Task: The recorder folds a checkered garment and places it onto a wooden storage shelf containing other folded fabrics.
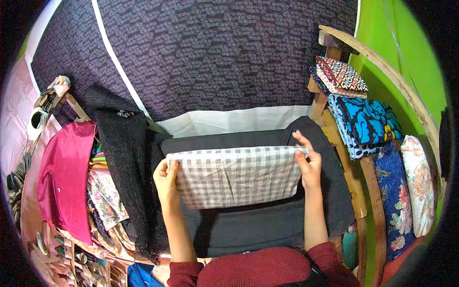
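A grey-and-white checked cloth (239, 177), folded into a wide rectangle, hangs in front of me by its upper edge. My left hand (166, 178) pinches its upper left corner, thumb in front. At the upper right corner my right hand (310, 165) grips it between thumb and fingers, with some fingertips raised above the edge. The cloth's lower edge hangs free above a black cloth (248, 229) spread over the surface below. Faint creases run down its middle.
Folded patterned fabrics (366, 119) lie along a wooden rail at the right, by rolled floral cloths (418, 184). A black textured cloth (126, 167) and a magenta cloth (67, 177) hang at the left. A dark patterned curtain (224, 57) covers the back.
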`<state>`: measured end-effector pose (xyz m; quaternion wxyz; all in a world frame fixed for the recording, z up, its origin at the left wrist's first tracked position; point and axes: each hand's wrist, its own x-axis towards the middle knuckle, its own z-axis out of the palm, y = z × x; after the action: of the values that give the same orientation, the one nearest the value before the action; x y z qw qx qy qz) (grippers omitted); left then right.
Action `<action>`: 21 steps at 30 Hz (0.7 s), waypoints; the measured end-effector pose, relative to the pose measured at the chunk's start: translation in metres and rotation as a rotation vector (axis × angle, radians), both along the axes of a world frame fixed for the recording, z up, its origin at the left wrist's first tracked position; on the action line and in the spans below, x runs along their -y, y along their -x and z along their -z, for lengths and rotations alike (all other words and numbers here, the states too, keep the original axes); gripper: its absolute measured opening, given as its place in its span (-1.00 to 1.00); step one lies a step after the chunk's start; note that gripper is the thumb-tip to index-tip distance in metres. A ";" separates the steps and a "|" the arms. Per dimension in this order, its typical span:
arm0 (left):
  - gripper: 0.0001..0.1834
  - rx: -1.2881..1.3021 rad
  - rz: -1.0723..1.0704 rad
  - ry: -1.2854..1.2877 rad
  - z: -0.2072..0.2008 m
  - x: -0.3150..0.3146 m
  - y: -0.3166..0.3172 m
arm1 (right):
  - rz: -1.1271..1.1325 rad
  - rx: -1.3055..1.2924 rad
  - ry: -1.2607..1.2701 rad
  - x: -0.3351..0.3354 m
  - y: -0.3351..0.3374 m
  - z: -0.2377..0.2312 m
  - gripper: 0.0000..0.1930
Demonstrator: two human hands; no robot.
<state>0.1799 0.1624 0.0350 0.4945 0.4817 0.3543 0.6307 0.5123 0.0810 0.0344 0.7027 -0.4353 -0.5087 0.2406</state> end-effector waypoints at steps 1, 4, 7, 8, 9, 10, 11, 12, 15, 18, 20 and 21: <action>-0.75 0.130 0.116 0.070 -0.003 -0.001 -0.001 | -0.103 -0.143 0.084 -0.003 -0.003 0.006 -0.72; -0.66 0.189 0.255 0.059 -0.003 0.002 -0.004 | -0.318 -0.509 0.088 -0.003 -0.008 0.009 -0.60; -0.53 0.153 0.232 0.017 0.002 -0.004 -0.002 | -0.349 -0.096 0.241 -0.003 -0.010 0.010 -0.52; -0.50 0.137 0.189 0.002 0.004 -0.006 -0.001 | -0.241 0.049 0.252 -0.007 -0.011 0.014 -0.55; -0.46 0.121 0.145 -0.013 0.006 -0.008 -0.001 | -0.133 0.193 0.262 -0.011 -0.010 0.016 -0.57; -0.40 0.145 0.105 -0.012 0.009 -0.009 -0.002 | -0.132 0.195 0.262 -0.012 -0.007 0.019 -0.57; -0.40 0.147 0.105 -0.014 0.011 -0.010 -0.004 | -0.144 0.079 0.240 -0.011 -0.003 0.021 -0.60; -0.37 0.069 0.020 -0.082 0.012 -0.010 -0.008 | -0.156 -0.037 0.217 -0.012 -0.001 0.022 -0.63; -0.37 -0.053 -0.096 -0.180 0.011 -0.010 -0.014 | -0.006 0.236 0.010 -0.010 -0.001 0.013 -0.66; -0.55 -0.438 -0.421 -0.343 0.016 -0.010 0.001 | -0.120 0.140 -0.037 -0.002 0.008 -0.001 -0.71; -0.60 -0.402 -0.394 -0.455 0.003 -0.002 0.002 | -0.153 0.146 0.000 0.006 -0.001 0.000 -0.72; -0.60 -0.294 -0.332 -0.521 0.000 -0.002 0.002 | -0.184 0.150 0.036 0.010 -0.006 0.001 -0.73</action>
<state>0.1780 0.1643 0.0351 0.1888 0.6133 0.3223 0.6959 0.5186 0.0708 0.0338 0.6296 -0.4161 -0.5934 0.2798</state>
